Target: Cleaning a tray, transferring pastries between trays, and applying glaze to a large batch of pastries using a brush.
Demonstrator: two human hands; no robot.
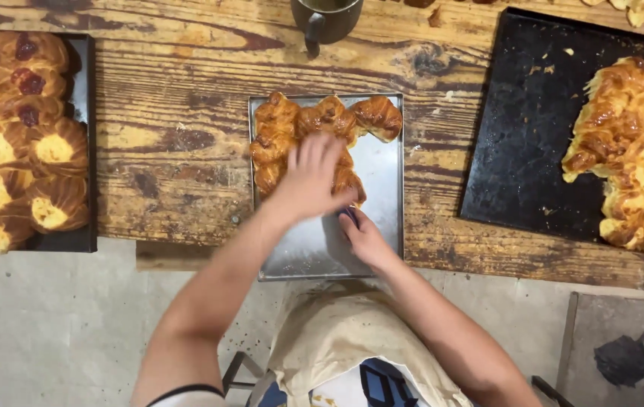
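— Where do the hands sit?
— The left hand (310, 177) lies on the pastries (314, 124) in the steel tray (382, 188); the right hand (363, 237) touches the tray just beside it.
— And around that?
— A tray of filled buns (13, 143) lies far left, a dark tray (525, 128) right, a metal cup (327, 19) behind.

I see a worn, dark-grained wooden table (178, 151) carrying a shiny silver metal tray (382, 188) at centre, black baking trays left (84, 151) and right (525, 113), and a dark metal cup (325, 19).
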